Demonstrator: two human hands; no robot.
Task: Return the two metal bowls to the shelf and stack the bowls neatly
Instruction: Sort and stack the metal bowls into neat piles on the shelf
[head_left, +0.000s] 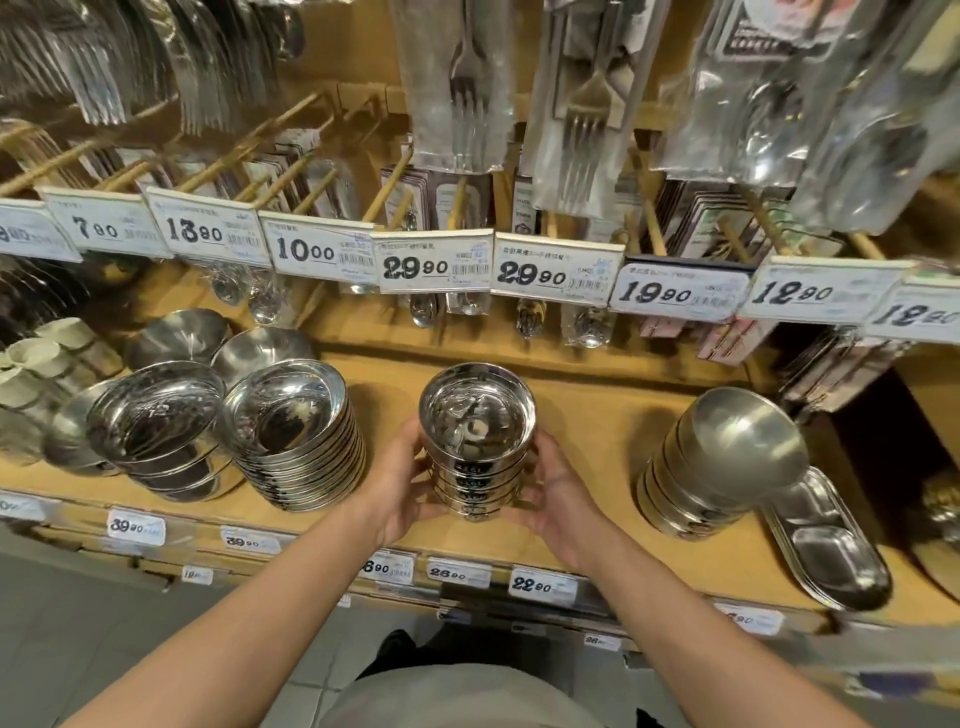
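Holding a stack of metal bowls (477, 441) on a wooden shelf (587, 447) between two hands.

The shelf runs across the whole view, with a row of price tags (436, 267) hanging above it and packed forks (457, 83) and spoons higher still; more price labels (543, 586) line its front edge. On its left stand two wider stacks of steel bowls, the nearer one (296, 436) just beside the left hand; on its right a leaning stack of duller bowls (722, 462) stands beside a divided steel tray (826, 545). The held stack sits upright near the middle of the shelf, toward the front edge. The left hand (402, 488) curls its fingers round the stack's left side, and the right hand (558, 499) wraps the right side, thumb lying against the lower bowls.
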